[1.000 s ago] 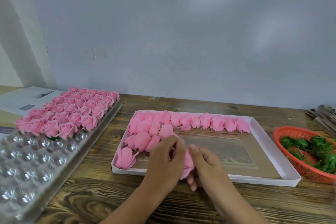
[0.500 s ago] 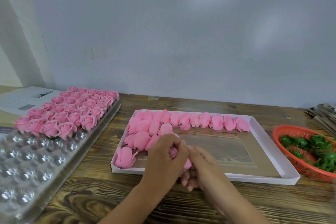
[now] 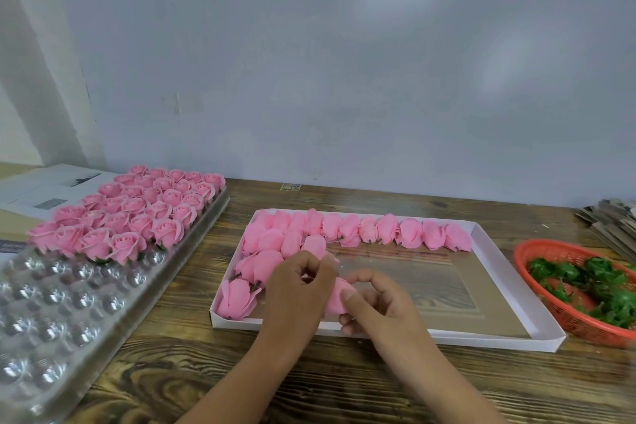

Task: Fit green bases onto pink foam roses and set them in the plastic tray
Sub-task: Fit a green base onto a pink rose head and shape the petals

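Pink foam rose [image 3: 335, 296] sits between my hands over the near edge of the white box [image 3: 488, 342]; right hand [image 3: 382, 306] fingers pinch it, left hand [image 3: 299, 289] curls against it. Soft, light, crushable, I judge: grip low, near the base.

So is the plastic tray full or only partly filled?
Partly filled. Roses sit in the far cells of the plastic tray; the near cells are bare.

left hand [image 3: 298, 289] + right hand [image 3: 377, 303]: grip one pink rose [image 3: 335, 296] | over white box [image 3: 481, 241] (near edge)
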